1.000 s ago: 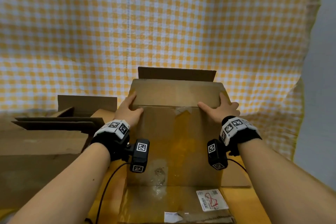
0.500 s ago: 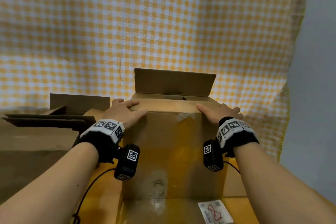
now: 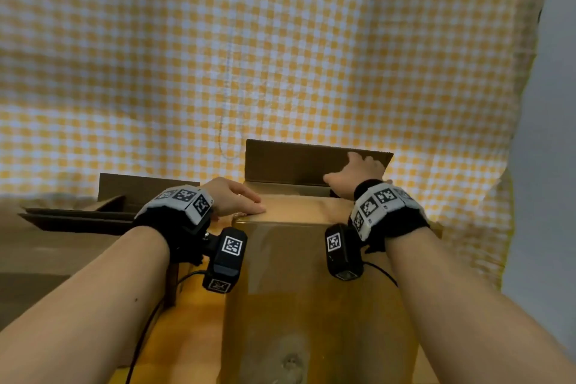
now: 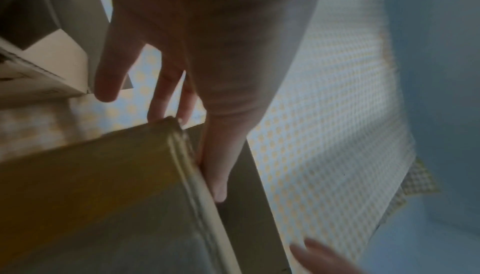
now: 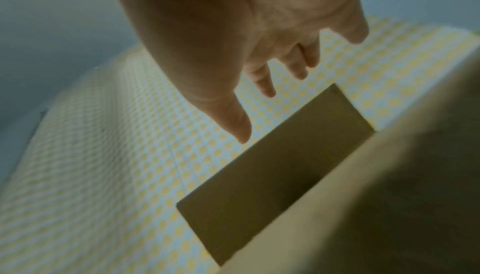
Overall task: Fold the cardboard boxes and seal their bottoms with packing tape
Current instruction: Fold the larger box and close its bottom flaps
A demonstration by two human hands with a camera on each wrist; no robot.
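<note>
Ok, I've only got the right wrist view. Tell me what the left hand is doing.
Observer: The left hand lies flat on the box, on its folded near flap at the left corner.
Operator: Say if it has a grip.
Observer: No. Its fingers lie straight along the top edge, curled round nothing.
Operator: Report what's left of the box.
Observer: More boxes, flaps open.

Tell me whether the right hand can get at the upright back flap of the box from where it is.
Likely yes: the right hand is already up against the back flap, fingers open, nothing between them.
</note>
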